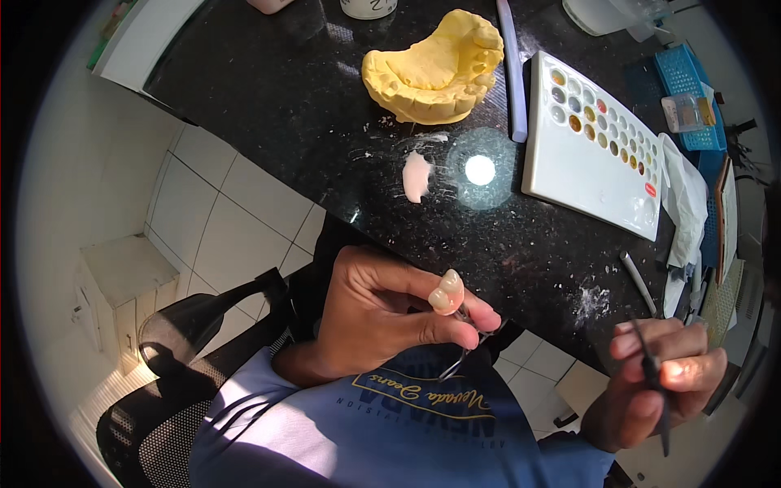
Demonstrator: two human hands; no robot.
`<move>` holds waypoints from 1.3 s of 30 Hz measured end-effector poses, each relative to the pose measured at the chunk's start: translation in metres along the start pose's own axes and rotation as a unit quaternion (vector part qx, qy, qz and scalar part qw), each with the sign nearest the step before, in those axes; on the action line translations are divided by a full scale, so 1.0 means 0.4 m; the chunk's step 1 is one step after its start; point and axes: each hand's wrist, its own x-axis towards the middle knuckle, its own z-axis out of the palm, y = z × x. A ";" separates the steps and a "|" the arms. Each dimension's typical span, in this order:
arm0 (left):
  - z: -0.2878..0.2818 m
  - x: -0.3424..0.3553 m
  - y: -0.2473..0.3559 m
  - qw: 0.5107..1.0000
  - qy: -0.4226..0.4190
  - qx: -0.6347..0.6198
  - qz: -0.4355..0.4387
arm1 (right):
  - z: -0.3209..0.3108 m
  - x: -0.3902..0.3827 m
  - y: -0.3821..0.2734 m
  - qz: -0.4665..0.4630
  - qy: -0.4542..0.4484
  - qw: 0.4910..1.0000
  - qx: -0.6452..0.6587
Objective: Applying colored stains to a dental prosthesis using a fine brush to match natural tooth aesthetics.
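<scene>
My left hand [366, 313] is closed around slim metal forceps [452, 368] at the near edge of the black table. At the thumb and fingertips sits a small dental piece [447, 294], tooth-coloured crowns on a pink gum base; the fingers partly hide how the forceps meet it. Over to the right, my right hand [651, 398] pinches a thin dark dental spatula [652, 372] with narrow ends, well apart from the dental piece. Beyond the left hand, a pink-white powdery patch [416, 177] lies on the table below a yellow plaster dental cast [435, 69].
A white palette [590, 191] with several coloured wells lies right of a bluish-grey bar [512, 73]. Crumpled tissue [685, 199], a grey stick [638, 283] and a blue basket [683, 73] are farther right. The black tabletop [268, 106] carries scattered powder and a bright light reflection.
</scene>
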 end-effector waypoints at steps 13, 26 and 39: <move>0.006 -0.014 -0.006 0.999 0.016 0.026 0.013 | 0.096 -0.025 0.057 -0.150 -0.141 0.978 0.033; -0.001 -0.013 -0.017 0.999 0.015 0.023 0.037 | 0.094 -0.010 0.056 -0.148 -0.172 0.974 0.017; -0.002 -0.018 -0.011 0.999 0.019 0.034 0.031 | 0.096 -0.009 0.058 -0.152 -0.182 0.971 0.020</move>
